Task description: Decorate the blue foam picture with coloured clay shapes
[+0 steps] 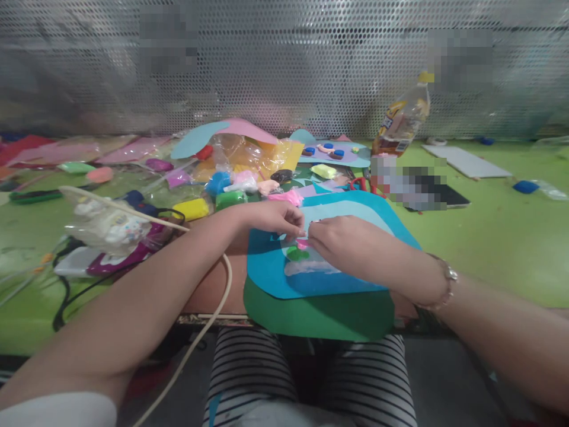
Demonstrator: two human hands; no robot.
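Both hands work close together over a blue paper sheet (267,279) with a paler blue middle. My left hand (284,219) is closed in a pinch, its fingertips near a tiny whitish bit that I cannot make out clearly. My right hand (335,237) is also closed, fingers bent together just to the right; what it holds is hidden. Below the fingertips a small pink clay piece (302,244) lies against a flat green clay patch (297,254). A smeared white clay strip (311,268) runs beneath that patch. A dark green sheet (320,314) sticks out under the blue one.
Wrapped clay lumps, including a yellow pack (191,209) and a green pack (231,200), lie beyond my left hand. A bottle (402,118) stands at the back right, near a dark flat device (448,194). A pale cable (224,284) passes by my left forearm.
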